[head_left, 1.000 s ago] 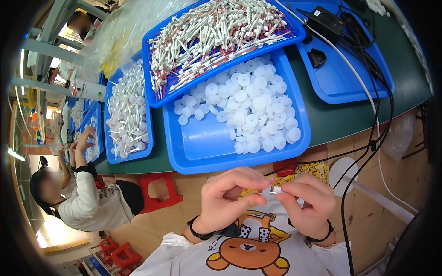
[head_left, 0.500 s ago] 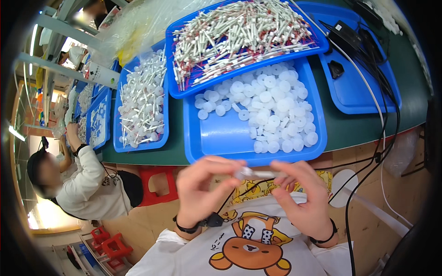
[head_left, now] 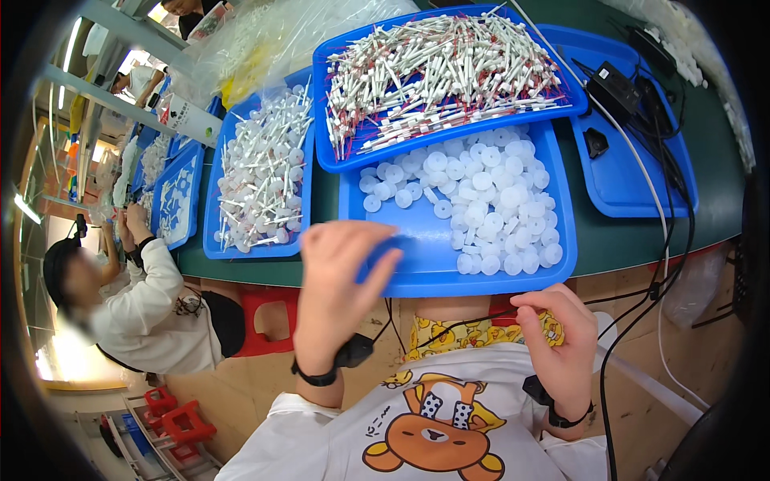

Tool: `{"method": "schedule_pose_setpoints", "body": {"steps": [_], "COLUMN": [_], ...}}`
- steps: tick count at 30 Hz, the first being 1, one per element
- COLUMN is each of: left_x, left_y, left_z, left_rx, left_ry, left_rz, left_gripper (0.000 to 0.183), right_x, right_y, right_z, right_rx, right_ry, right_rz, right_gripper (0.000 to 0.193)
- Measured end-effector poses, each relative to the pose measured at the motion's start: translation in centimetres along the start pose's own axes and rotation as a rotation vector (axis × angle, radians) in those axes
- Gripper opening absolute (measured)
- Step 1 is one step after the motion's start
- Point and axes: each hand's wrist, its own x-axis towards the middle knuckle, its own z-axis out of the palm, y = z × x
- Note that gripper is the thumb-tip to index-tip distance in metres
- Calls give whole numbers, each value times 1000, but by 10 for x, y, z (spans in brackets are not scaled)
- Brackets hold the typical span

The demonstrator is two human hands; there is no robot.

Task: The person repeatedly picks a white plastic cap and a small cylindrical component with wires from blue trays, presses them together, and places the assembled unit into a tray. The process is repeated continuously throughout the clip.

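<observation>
The left hand is raised over the near edge of the blue tray of white round caps, its fingers spread and blurred; whether anything is pinched cannot be told. The right hand is held low by the lap, fingers curled together, its contents hidden. A second tray of white sticks with red ends overlaps the first tray's far side. To the left lies a tray of white stemmed parts; to the right, a tray holding a black adapter with cables. All rest on a green table. A seated co-worker is seen at left.
</observation>
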Motion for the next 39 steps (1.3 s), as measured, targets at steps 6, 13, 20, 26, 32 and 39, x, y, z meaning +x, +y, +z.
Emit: {"method": "schedule_pose_setpoints", "body": {"steps": [6,13,20,26,32,39], "left_x": [11,15,11,10,5,5], "left_y": [39,33,27,23,14,17], "left_z": [44,43,39,33,38,40], "left_rx": [-227,-528,-566,-582,-686,-997], "left_ry": [-189,-275,-248,-246,-143,180], "left_rz": [-134,-363,-293,-280,-305,-223], "left_gripper": [23,27,25,27,29,26], "right_x": [1,62,174,227,235,220], "right_y": [-1,-21,-22,3,6,-5], "right_z": [-9,-30,-48,-40,-40,-51], "right_rx": [-124,-424,-643,-876,-821,-671], "right_ry": [120,238,43,-169,-258,-76], "right_rz": [-55,-275,-451,-403,-423,-621], "right_gripper": [8,4,8,6,4,11]}}
